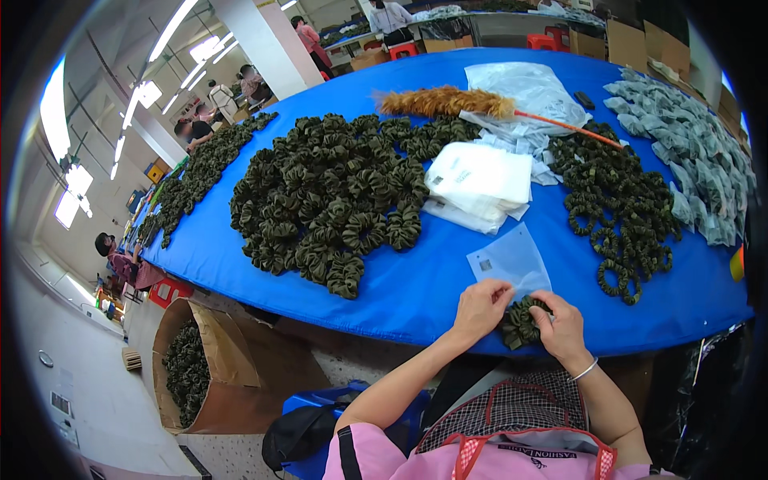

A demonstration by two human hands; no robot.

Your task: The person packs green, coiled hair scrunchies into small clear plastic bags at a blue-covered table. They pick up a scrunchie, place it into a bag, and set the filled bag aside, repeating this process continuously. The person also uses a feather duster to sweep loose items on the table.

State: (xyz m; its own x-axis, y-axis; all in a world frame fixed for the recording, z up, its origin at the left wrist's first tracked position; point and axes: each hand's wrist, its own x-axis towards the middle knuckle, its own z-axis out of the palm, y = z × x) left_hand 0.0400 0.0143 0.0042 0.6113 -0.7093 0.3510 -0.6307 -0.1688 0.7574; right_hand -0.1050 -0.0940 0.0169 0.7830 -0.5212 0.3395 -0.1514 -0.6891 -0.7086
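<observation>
At the table's near edge my right hand (563, 330) is closed around a dark olive scrunchie (520, 325), thumb on its near side. My left hand (482, 309) is pinched at the near edge of a clear plastic bag (510, 254), its fingertips close to the scrunchie. The bag lies flat on the blue table cover and has a small printed square on it. The scrunchie sits right at the bag's near end; whether part of it is inside the bag cannot be made out.
A large heap of scrunchies (328, 200) lies left, with a stack of clear bags (480, 180) beside it. Beyond are a feather duster (448, 102) and loose plastic. More scrunchies (616, 200) and bagged ones (680, 144) lie right. A carton (228, 352) stands on the floor.
</observation>
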